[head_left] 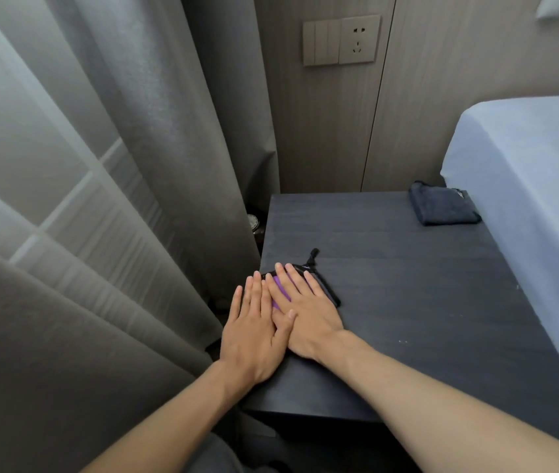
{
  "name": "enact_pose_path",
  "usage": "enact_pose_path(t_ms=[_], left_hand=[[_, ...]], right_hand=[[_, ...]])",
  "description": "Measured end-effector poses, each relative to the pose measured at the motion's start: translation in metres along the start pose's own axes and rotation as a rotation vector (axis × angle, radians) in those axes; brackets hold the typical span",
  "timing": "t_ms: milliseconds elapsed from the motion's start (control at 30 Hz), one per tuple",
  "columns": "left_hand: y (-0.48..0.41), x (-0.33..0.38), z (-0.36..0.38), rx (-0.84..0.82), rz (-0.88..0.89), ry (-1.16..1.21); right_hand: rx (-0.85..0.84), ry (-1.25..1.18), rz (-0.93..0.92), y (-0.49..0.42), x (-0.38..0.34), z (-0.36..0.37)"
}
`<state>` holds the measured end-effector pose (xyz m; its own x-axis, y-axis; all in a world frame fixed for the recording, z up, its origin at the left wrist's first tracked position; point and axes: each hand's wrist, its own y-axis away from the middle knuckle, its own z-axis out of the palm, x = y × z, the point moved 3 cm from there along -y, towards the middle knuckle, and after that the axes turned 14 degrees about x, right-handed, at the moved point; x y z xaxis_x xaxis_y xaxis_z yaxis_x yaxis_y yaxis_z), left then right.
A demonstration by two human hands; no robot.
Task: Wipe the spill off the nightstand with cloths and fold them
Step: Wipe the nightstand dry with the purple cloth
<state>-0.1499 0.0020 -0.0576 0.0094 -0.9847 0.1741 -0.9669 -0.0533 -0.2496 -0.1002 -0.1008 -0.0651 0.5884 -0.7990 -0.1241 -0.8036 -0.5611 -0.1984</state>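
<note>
Purple cloth (pixel 279 291) at desk (pixel 407 302) 9 o'clock edge, pinned under flat left hand (pixel 254 336) and right hand (pixel 308 322); grip wide. Possibly overhanging; could slide off if pushed left.

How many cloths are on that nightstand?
2. A folded dark blue cloth lies at the far right corner; a purple cloth sits near the left edge, mostly hidden under both flat hands.

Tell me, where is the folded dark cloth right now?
In the head view, the folded dark cloth lies on the nightstand's far right corner, beside the bed, apart from both hands.
</note>
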Motion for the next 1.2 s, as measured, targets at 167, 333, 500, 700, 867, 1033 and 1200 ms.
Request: enact_pose_path(t_ms=[167, 333, 500, 700, 867, 1033, 1200], left_hand=[[0.014, 0.014, -0.001, 0.018, -0.113, 0.009], [0.027, 0.035, -0.001, 0.051, -0.194, 0.036], [0.035, 0.062, 0.001, 0.085, -0.292, 0.079], [0.038, 0.086, 0.004, 0.073, -0.336, 0.043], [0.040, 0.106, 0.009, 0.066, -0.322, 0.021], [0.040, 0.129, 0.012, 0.063, -0.322, 0.054], [0.040, 0.151, 0.014, 0.002, -0.306, 0.033]], right_hand=[[0.031, -0.035, -0.107, 0.007, 0.005, -0.003], [0.032, -0.024, -0.250, 0.019, 0.020, -0.010], [0.012, -0.031, -0.335, 0.029, 0.036, -0.012], [0.019, -0.027, -0.397, 0.039, 0.052, -0.019], [0.050, -0.019, -0.383, 0.054, 0.069, -0.022], [0.039, -0.009, -0.378, 0.066, 0.089, -0.026], [0.044, 0.020, -0.363, 0.079, 0.106, -0.034]])
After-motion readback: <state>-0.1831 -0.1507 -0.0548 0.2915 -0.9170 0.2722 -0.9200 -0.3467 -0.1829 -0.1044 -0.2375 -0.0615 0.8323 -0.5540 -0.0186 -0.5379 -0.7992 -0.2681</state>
